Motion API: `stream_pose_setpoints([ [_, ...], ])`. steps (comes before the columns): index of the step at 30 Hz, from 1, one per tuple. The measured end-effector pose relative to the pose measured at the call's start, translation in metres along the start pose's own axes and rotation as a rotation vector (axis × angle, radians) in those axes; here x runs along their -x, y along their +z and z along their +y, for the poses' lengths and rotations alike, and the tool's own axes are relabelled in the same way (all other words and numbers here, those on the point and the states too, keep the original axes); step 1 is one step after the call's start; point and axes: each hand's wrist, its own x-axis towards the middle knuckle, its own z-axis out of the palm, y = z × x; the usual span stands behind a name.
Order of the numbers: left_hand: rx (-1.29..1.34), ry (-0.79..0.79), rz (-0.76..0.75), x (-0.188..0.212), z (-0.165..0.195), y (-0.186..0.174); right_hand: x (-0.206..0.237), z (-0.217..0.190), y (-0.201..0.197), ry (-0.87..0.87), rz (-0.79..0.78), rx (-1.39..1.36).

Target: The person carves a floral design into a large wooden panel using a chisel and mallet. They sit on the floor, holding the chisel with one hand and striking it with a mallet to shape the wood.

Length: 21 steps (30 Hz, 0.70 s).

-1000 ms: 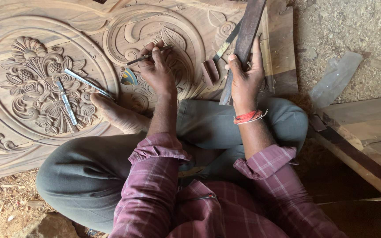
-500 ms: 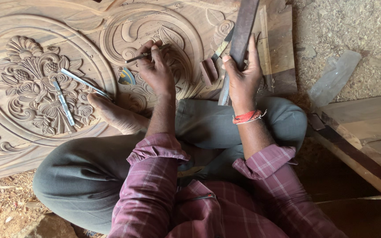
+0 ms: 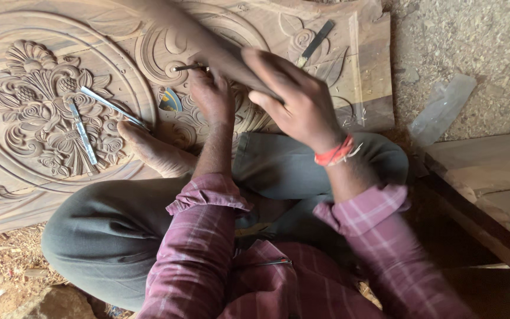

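My left hand (image 3: 211,94) pinches a thin, stiff steel chisel (image 3: 189,68) low on its shaft, tip on the carved wooden panel (image 3: 60,35); my right hand (image 3: 299,100) clenches a heavy wooden mallet (image 3: 208,44) (blurred).

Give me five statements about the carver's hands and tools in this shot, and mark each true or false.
1. The left hand holds a chisel against the carved panel. True.
2. The right hand is empty. False: it grips a wooden mallet, blurred in the shot.
3. Two metal tools lie on the flower carving. True.
4. A bare foot rests on the panel. True.
5. The right wrist is bare. False: it wears a red band.
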Motion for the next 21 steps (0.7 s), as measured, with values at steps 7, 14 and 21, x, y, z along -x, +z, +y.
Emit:
stream_pose_setpoints([
  [7,0.205,0.14,0.048,0.001,0.01,-0.004,-0.086,-0.018,-0.016,-0.307,-0.407,0.64],
  [14,0.385,0.068,-0.022,-0.005,-0.004,0.005,-0.096,-0.028,-0.011,-0.259,-0.392,0.631],
  [21,0.382,0.198,-0.067,-0.025,-0.024,0.01,-0.084,-0.019,-0.018,-0.158,-0.358,0.491],
])
